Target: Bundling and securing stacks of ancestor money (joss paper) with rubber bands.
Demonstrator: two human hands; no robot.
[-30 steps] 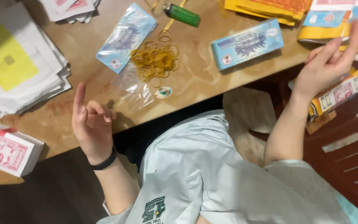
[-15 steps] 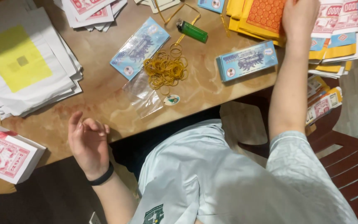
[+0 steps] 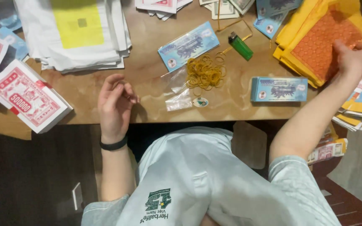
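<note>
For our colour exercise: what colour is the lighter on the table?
Green lighter; head view.

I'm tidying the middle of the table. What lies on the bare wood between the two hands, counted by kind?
Blue note bundles: 2
Green lighter: 1
Rubber band pile: 1
Clear plastic bag: 1
Small oval tag: 1
Total: 6

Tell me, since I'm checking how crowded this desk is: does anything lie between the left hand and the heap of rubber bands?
Yes. The left hand rests at the table edge, and a clear plastic bag lies on the wood between it and the rubber bands. Otherwise only bare tabletop separates them.
</note>
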